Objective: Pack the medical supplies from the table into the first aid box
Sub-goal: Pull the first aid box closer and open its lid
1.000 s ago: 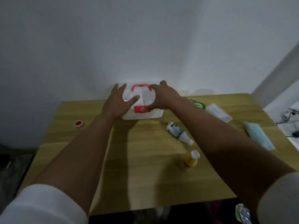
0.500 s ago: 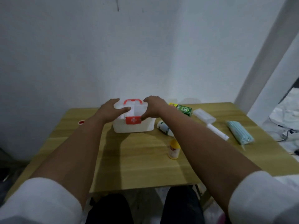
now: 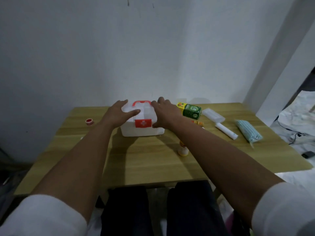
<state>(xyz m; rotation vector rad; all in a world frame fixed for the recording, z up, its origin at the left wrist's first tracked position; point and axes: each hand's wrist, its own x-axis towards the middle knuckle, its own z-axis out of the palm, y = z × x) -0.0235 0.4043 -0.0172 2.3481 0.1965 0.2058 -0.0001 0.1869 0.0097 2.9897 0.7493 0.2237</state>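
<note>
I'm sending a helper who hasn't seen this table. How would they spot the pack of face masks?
Start at the white first aid box at the back of the wooden table, then go to the table's right side. The pack of face masks lies beyond the white tube: the only pale blue thing there.

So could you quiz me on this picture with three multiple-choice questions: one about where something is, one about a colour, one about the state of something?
1. Where does the pack of face masks lie?
A. right of the first aid box
B. left of the box
C. on top of the box

2. What colour is the box's handle?
A. blue
B. red
C. black

3. What is the state of the box's lid?
A. taken off
B. propped wide open
C. down, with both hands on it

Answers:
1 A, the masks lie near the table's right edge.
2 B, the handle matches the red latch.
3 C, the left hand and right hand rest on the lid.
</note>
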